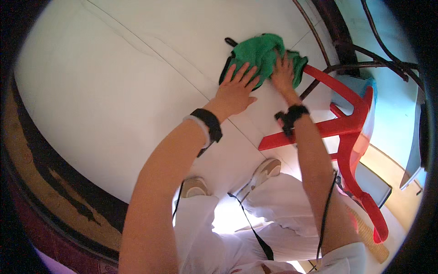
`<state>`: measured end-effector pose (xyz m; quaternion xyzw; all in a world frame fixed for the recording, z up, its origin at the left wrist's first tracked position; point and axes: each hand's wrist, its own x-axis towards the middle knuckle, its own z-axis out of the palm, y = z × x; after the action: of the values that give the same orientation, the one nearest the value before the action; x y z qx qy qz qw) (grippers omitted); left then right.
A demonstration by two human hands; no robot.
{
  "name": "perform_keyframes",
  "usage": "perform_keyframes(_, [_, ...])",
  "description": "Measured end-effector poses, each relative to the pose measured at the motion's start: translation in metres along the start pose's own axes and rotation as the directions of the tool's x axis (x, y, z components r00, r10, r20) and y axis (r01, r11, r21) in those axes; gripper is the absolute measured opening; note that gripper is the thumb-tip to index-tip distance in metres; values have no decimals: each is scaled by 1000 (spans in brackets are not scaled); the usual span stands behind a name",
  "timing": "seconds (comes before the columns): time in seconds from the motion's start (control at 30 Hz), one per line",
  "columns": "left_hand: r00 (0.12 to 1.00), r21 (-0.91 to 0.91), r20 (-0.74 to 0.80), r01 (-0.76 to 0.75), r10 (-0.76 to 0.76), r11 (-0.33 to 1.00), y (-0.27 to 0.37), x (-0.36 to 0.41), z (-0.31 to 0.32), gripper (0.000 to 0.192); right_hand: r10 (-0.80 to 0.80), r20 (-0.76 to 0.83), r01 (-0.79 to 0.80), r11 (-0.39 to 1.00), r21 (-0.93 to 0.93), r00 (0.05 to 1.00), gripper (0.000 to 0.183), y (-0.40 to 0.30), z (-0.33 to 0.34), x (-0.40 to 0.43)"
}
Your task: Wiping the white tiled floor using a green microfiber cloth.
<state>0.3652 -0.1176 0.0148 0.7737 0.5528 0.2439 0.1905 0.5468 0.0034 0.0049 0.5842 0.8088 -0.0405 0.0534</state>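
Observation:
A green cloth item (260, 51) with black edging and a dark loop at its upper left lies rumpled on the white tiled floor (113, 85). My left hand (236, 90) rests palm down at its near left edge, fingers spread. On the right part of the cloth lies my right hand (284, 73), slightly blurred, its fingers apart and partly sunk among the folds. Neither hand visibly pinches the fabric. Both wrists carry black straps.
A red chair (345, 125) stands close by my right forearm, one leg reaching the cloth's right edge. Dark metal tubing (369, 65) lies beyond it. My shoes (261, 174) are below my hands. A dark-bordered brown surface (65, 191) curves along the left.

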Motion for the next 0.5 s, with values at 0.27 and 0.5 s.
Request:
perform_keyframes(0.27, [966, 30, 258, -3, -5, 1000, -1, -80, -52, 33, -82, -8, 82, 997, -14, 997, 48, -98, 2, -178])
perform_keyframes(0.5, [996, 240, 85, 4, -26, 971, -16, -115, -66, 54, -389, 26, 384, 916, 117, 921, 49, -114, -14, -161])
